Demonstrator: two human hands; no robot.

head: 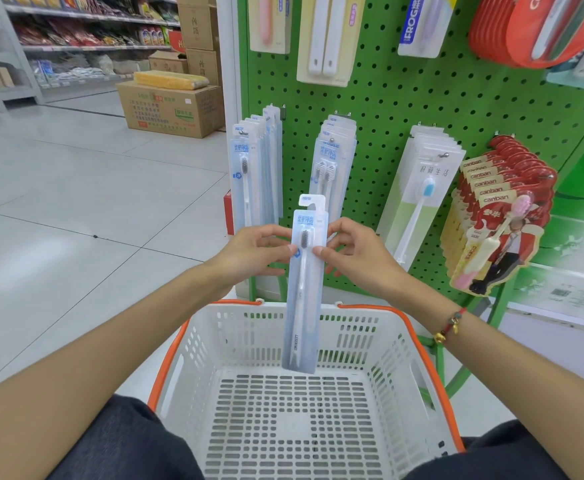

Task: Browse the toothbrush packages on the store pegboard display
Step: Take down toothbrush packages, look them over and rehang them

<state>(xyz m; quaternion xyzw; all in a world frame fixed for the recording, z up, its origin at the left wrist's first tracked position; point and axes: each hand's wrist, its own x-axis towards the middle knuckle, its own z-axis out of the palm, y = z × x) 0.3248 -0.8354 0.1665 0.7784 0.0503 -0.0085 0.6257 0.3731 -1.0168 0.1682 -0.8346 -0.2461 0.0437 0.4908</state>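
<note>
Above the white basket (193, 344), in front of the green pegboard (405, 109): 1 toothbrush package (302, 292) held upright for inspection, off its peg. Pinched at its upper edges by 2 hands, left hand (252, 254) on the left edge, right hand (356, 258) on the right, fingertips curled onto the card. Hanging just behind, a row of matching packs (249, 181). Probably mid-browse, reading the front. Next, likely: rehanging through the top slot, or reaching for the neighbouring blue-headed pack (418, 199), freeing 1 hand first.
</note>
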